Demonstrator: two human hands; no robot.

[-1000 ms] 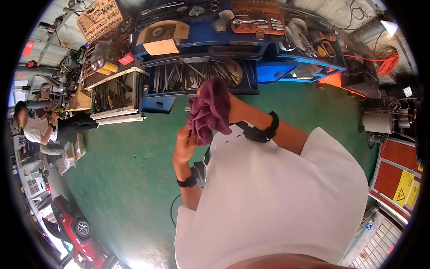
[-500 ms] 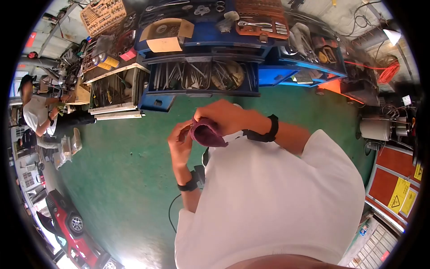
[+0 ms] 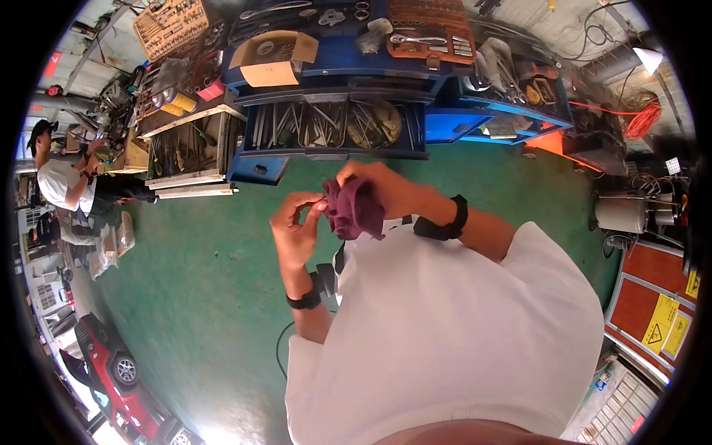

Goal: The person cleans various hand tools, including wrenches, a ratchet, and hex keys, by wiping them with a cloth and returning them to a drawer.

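A crumpled dark purple cloth hangs between my two hands, in front of my white shirt. My right hand is wrapped round its upper right side. At the cloth's left edge, my left hand pinches it between thumb and forefinger. Folds hide part of the right fingers. Both wrists wear black bands. Beyond the hands, an open blue drawer holds long metal tools and a round tray.
A blue tool cabinet bears an open cardboard box and an orange socket case. At the left, a co-worker stands by a cluttered bench. Green floor lies below; a red car is at lower left.
The cloth first hung bunched higher, then showed a rolled, hollow opening, and is now crumpled again. My left hand has moved slightly left. The co-worker's head and arms have shifted.
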